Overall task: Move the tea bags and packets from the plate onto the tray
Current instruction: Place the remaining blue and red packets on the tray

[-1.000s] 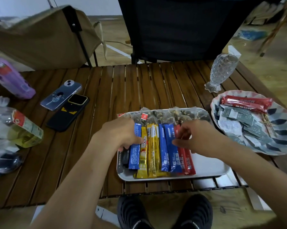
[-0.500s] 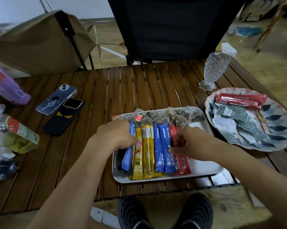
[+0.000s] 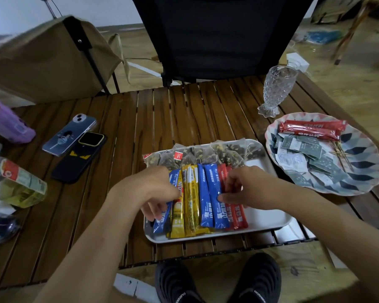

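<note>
A white tray (image 3: 269,224) lies near the table's front edge. Across it runs a row of blue, yellow and red stick packets (image 3: 192,200), with mesh tea bags (image 3: 208,154) along its far side. My left hand (image 3: 153,189) curls its fingers round the blue packet (image 3: 162,221) at the row's left end. At the right end, my right hand (image 3: 243,186) pinches the red packets (image 3: 237,217). To the right, the patterned plate (image 3: 367,171) holds two red stick packets (image 3: 311,129), several small green and white sachets (image 3: 304,154) and some toothpicks.
A cut-glass vase (image 3: 276,90) stands behind the plate. Two phones (image 3: 75,147) lie at the left, with a purple bottle (image 3: 7,123) and a bottle of yellow liquid (image 3: 20,184) beyond them. A black chair (image 3: 217,36) faces me. My black shoes (image 3: 217,283) show below the table edge.
Both hands have slid from the far ends of the stick packets toward the middle of the row, still on the tray. The plate's contents look the same.
</note>
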{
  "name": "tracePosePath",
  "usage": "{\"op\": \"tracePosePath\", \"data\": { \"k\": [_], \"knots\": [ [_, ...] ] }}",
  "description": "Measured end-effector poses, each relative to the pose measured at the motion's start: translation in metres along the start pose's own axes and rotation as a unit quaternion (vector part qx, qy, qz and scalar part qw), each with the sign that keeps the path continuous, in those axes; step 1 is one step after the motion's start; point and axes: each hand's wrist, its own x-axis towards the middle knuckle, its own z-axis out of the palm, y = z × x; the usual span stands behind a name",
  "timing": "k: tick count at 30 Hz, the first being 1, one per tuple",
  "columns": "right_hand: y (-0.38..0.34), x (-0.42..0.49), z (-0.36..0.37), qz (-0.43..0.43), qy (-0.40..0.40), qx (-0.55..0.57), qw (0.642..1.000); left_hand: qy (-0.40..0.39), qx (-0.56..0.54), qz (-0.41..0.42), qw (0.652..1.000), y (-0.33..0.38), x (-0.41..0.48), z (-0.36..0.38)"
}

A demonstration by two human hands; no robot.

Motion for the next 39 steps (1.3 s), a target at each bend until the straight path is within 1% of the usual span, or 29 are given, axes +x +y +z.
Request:
{"op": "tracePosePath", "data": {
  "k": [2,4,9,12,17,21,23,27,29,31,33,35,37,39],
  "knots": [
    [0.001,0.000,-0.002,0.009,-0.009,0.007,1.000,0.011,0.004,0.006,1.000,-0.004,0.001,-0.003],
    [0.001,-0.001,-0.006,0.034,-0.024,0.021,0.999,0.031,0.028,0.015,0.999,-0.008,0.003,-0.005],
    [0.005,-0.004,-0.009,0.074,-0.060,0.012,0.995,0.007,0.041,0.013,0.999,-0.010,0.007,0.000],
    [0.004,-0.003,-0.002,0.066,-0.076,0.005,0.995,0.017,0.046,0.012,0.999,-0.008,0.010,0.004],
    [0.003,0.000,0.003,0.048,-0.068,-0.004,0.997,0.029,0.048,0.012,0.998,-0.009,0.008,0.004],
    [0.009,0.000,-0.003,0.038,-0.062,0.027,0.997,0.047,0.062,0.022,0.997,-0.010,0.003,0.001],
    [0.011,0.001,-0.001,0.025,-0.053,0.020,0.998,0.072,0.071,0.032,0.994,-0.006,0.000,0.002],
    [0.011,0.006,0.005,-0.002,-0.021,-0.032,0.999,0.144,0.100,0.076,0.982,0.004,-0.003,0.003],
    [0.012,0.005,0.000,-0.010,-0.029,-0.022,0.999,0.190,0.117,0.109,0.969,0.006,-0.003,0.003],
    [0.016,0.003,-0.011,-0.001,-0.034,0.011,0.999,0.245,0.136,0.151,0.948,0.009,-0.001,0.006],
    [0.023,-0.001,-0.026,0.003,-0.003,0.020,1.000,0.297,0.142,0.198,0.923,0.015,0.001,0.010],
    [0.032,-0.005,-0.044,-0.006,0.051,0.021,0.998,0.334,0.136,0.231,0.904,0.025,0.002,0.015],
    [0.045,-0.009,-0.060,-0.003,0.118,0.023,0.993,0.351,0.123,0.248,0.895,0.034,0.006,0.020],
    [0.064,-0.007,-0.074,0.014,0.189,-0.010,0.982,0.352,0.116,0.254,0.893,0.038,0.010,0.022]
  ]
}}
